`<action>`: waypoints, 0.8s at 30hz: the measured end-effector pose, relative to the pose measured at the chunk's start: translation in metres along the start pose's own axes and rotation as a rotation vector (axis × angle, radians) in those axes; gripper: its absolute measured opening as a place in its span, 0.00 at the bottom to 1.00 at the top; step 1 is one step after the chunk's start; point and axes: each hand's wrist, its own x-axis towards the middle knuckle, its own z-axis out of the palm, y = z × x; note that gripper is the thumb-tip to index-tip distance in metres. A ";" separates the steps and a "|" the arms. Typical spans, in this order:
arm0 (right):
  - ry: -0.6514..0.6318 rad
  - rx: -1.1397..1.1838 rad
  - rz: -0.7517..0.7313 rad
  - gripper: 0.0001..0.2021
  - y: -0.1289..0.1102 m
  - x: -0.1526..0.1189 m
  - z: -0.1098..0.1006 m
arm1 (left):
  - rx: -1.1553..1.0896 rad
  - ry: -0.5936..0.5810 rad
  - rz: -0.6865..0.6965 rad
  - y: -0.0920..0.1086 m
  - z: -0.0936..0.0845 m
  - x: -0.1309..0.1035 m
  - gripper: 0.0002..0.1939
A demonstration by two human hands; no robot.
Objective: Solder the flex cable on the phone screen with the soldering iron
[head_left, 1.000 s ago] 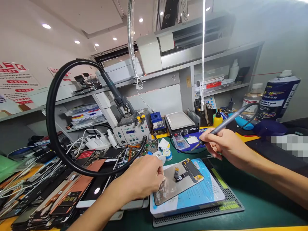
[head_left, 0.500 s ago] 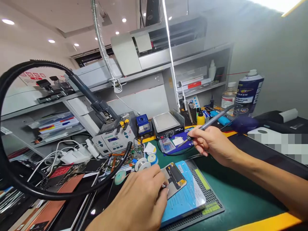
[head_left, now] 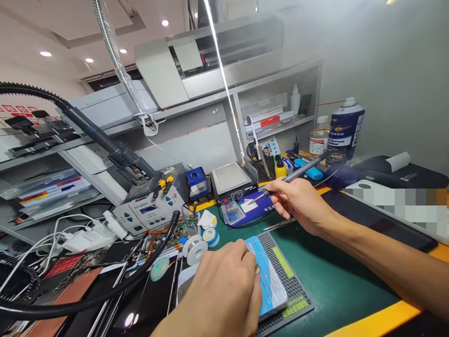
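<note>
Head view, nearest first: the left hand (head_left: 224, 285) is curled over the blue box (head_left: 268, 269), covering most of a flat grey piece (head_left: 184, 289) that seems to lie on top of it. Whether those fingers pinch the piece or only press on it, I cannot tell. Being thin, it would probably be light, stiff and easily cracked, so best taken by its edges; the box looks smooth and perhaps slippery. Under the box, and showing along its right side, is a perforated mat (head_left: 298, 288).

Beyond the box and to its right, the right hand (head_left: 298, 199) pinches the soldering iron (head_left: 303, 169) like a pen. The iron is likely light and rigid; the handle is the place to hold it, well back from the metal tip, which could be hot. That tip reaches over the white pad (head_left: 251, 209), past the box's far edge; contact is unclear. Farther beyond the box stands the flat-topped plate unit (head_left: 231, 178).
</note>
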 end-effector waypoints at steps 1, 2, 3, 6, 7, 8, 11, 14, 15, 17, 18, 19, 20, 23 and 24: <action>0.002 -0.004 0.003 0.12 0.000 0.000 0.000 | 0.019 -0.012 0.001 0.002 0.001 0.001 0.13; 0.004 -0.007 0.006 0.12 0.000 0.000 0.000 | 0.035 -0.024 0.002 0.004 0.001 0.003 0.12; 0.005 -0.011 0.009 0.12 0.000 -0.001 0.000 | 0.047 -0.035 -0.003 0.006 0.002 0.004 0.12; 0.011 -0.022 0.015 0.11 -0.001 -0.001 0.000 | 0.057 -0.044 -0.037 0.010 0.001 0.007 0.11; 0.015 -0.026 0.017 0.11 0.000 0.000 0.000 | 0.051 -0.035 -0.053 0.011 0.001 0.007 0.10; 0.019 -0.030 0.019 0.11 0.000 0.000 -0.001 | 0.041 -0.023 -0.070 0.011 0.001 0.007 0.10; 0.026 -0.040 0.028 0.10 0.000 0.001 -0.001 | -0.017 0.026 -0.111 0.009 0.002 0.007 0.09; 0.024 -0.048 0.034 0.10 0.000 0.001 -0.001 | -0.091 0.080 -0.134 0.002 0.005 0.005 0.10; 0.024 -0.049 0.035 0.10 0.000 0.001 -0.001 | -0.117 0.099 -0.143 0.000 0.006 0.005 0.10; 0.022 -0.050 0.036 0.10 0.000 0.002 -0.001 | -0.173 0.132 -0.168 -0.005 0.007 0.005 0.09; 0.022 -0.050 0.037 0.10 0.000 0.001 -0.001 | -0.205 0.143 -0.185 -0.007 0.007 0.005 0.08; 0.021 -0.050 0.037 0.10 0.000 0.001 -0.001 | -0.238 0.149 -0.204 -0.009 0.006 0.005 0.08; 0.021 -0.049 0.036 0.10 0.000 0.001 -0.001 | -0.273 0.149 -0.225 -0.010 0.005 0.005 0.07; 0.019 -0.044 0.031 0.10 0.000 0.000 -0.001 | -0.398 0.117 -0.292 -0.013 -0.002 0.001 0.07; 0.018 -0.042 0.029 0.10 0.000 0.000 -0.001 | -0.447 0.097 -0.310 -0.014 -0.004 0.000 0.07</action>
